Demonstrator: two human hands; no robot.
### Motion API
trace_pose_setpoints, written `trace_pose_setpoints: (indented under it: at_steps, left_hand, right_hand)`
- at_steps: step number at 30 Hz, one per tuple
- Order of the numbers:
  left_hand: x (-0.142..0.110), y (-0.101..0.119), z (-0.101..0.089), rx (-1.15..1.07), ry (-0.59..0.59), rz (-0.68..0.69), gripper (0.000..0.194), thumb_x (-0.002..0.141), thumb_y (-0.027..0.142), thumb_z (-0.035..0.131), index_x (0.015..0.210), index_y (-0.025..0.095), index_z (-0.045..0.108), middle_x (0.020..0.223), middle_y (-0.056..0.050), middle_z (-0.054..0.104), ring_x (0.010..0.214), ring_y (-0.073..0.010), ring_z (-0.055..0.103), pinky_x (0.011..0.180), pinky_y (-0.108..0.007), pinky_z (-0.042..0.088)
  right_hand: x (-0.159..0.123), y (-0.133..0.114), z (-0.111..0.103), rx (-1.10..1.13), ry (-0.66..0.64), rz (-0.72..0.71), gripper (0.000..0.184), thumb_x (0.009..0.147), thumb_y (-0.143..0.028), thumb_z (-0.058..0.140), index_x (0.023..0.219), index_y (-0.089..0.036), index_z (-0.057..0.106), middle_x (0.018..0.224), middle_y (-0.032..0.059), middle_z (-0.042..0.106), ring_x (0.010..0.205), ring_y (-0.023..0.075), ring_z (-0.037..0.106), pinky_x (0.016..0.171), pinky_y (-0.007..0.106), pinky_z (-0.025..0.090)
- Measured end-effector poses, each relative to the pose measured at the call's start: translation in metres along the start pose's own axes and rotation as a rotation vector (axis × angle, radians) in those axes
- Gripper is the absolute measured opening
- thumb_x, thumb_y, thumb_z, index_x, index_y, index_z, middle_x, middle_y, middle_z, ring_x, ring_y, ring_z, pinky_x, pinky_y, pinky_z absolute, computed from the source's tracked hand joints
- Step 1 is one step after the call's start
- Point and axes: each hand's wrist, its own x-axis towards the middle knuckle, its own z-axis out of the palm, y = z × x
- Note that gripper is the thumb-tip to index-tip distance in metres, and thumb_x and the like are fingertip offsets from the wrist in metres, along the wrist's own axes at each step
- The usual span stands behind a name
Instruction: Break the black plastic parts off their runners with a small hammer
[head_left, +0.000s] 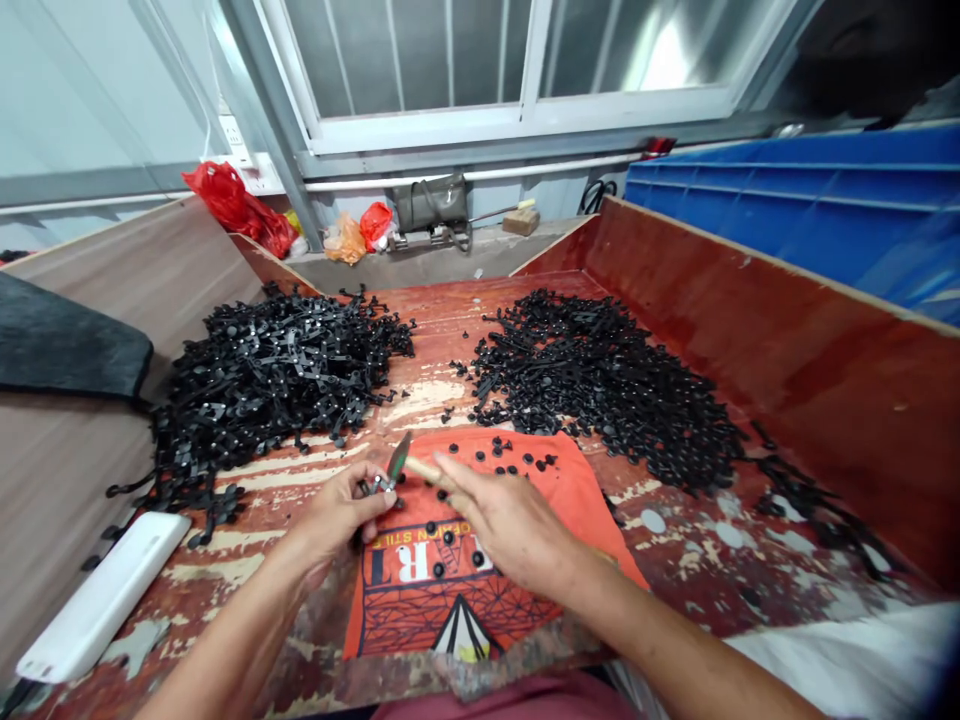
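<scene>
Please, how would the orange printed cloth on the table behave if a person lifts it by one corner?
The orange printed cloth looks thin and lies flat on the table, so it would probably hang floppy. The small black pieces scattered on it look loose, with rounded heads, so they might slide or roll off.

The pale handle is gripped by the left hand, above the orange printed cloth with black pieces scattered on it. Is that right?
Not quite: the head view shows the pale handle in the right hand, not the left.
</scene>
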Motion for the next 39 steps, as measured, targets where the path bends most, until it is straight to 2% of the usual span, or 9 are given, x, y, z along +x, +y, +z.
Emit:
trace_pose_setpoints:
  at_steps: [6,9,15,19,25,28,31,36,39]
  left_hand:
    - [0.006,0.016,0.026,-0.321,0.03,-0.07,0.035,0.066,0.012,0.078,0.094,0.017,0.057,0.063,0.0,0.065,0.048,-0.0101,0.06,0.051,-0.02,0.051]
    - [0.012,0.016,0.035,-0.309,0.09,-0.11,0.027,0.073,0.007,0.069,0.095,0.016,0.055,0.059,-0.002,0.066,0.049,-0.0128,0.064,0.054,-0.023,0.056]
    - [0.018,0.011,0.04,-0.291,0.117,-0.147,0.025,0.079,0.0,0.059,0.098,0.015,0.055,0.06,-0.003,0.068,0.048,-0.0139,0.066,0.052,-0.023,0.057]
    - [0.019,0.007,0.041,-0.249,0.167,-0.145,0.024,0.081,-0.001,0.055,0.098,0.015,0.053,0.056,-0.004,0.068,0.046,-0.0139,0.065,0.049,-0.021,0.056]
    - [0.021,-0.002,0.039,-0.211,0.153,-0.128,0.023,0.081,0.005,0.058,0.101,0.016,0.053,0.052,-0.003,0.067,0.043,-0.013,0.063,0.048,-0.021,0.055]
    - [0.023,-0.006,0.039,-0.191,0.153,-0.082,0.024,0.079,0.008,0.06,0.102,0.016,0.053,0.051,-0.002,0.067,0.041,-0.013,0.062,0.046,-0.021,0.053]
    - [0.025,-0.008,0.039,-0.2,0.159,-0.071,0.026,0.077,0.01,0.063,0.101,0.016,0.053,0.051,-0.002,0.067,0.041,-0.0139,0.062,0.045,-0.021,0.052]
    - [0.026,-0.011,0.038,-0.221,0.163,-0.079,0.03,0.073,0.014,0.069,0.099,0.017,0.054,0.05,-0.001,0.067,0.041,-0.0149,0.063,0.046,-0.022,0.054]
    - [0.026,-0.013,0.038,-0.226,0.166,-0.077,0.03,0.071,0.015,0.071,0.096,0.018,0.054,0.049,0.0,0.066,0.042,-0.0152,0.063,0.046,-0.022,0.053]
  right_hand:
    - [-0.018,0.028,-0.026,0.107,0.155,0.115,0.054,0.101,-0.023,0.04,0.152,-0.038,0.033,0.118,0.0031,0.072,0.094,0.021,0.071,0.085,0.035,0.053]
    - [-0.03,0.04,-0.022,0.144,0.113,0.115,0.054,0.101,-0.022,0.04,0.149,-0.046,0.034,0.137,-0.0017,0.062,0.102,0.0214,0.07,0.087,0.036,0.054]
    - [-0.042,0.049,-0.01,0.176,0.075,0.139,0.052,0.102,-0.025,0.038,0.149,-0.045,0.033,0.14,-0.0034,0.058,0.117,0.0228,0.064,0.093,0.037,0.052]
    - [-0.042,0.047,-0.01,0.147,0.063,0.138,0.051,0.102,-0.025,0.04,0.149,-0.044,0.035,0.138,-0.0014,0.06,0.111,0.0226,0.067,0.093,0.037,0.053]
    - [-0.039,0.035,-0.015,0.125,0.044,0.094,0.053,0.101,-0.021,0.041,0.15,-0.041,0.035,0.118,-0.0021,0.073,0.088,0.0171,0.073,0.075,0.027,0.055]
    - [-0.034,0.025,-0.017,0.119,0.126,0.001,0.054,0.101,-0.021,0.041,0.151,-0.041,0.034,0.115,-0.0031,0.074,0.088,0.0156,0.071,0.079,0.027,0.055]
    - [-0.028,0.02,-0.011,0.057,0.206,-0.044,0.053,0.101,-0.023,0.038,0.153,-0.034,0.033,0.111,0.0026,0.074,0.09,0.0182,0.07,0.082,0.03,0.054]
    - [-0.017,0.02,0.0,-0.147,0.042,0.014,0.056,0.098,-0.022,0.046,0.15,-0.041,0.038,0.081,-0.0009,0.075,0.068,0.0168,0.068,0.06,0.024,0.048]
    - [-0.016,0.019,-0.003,-0.067,0.108,-0.014,0.054,0.101,-0.025,0.04,0.153,-0.037,0.031,0.099,0.0017,0.075,0.08,0.0172,0.069,0.067,0.025,0.049]
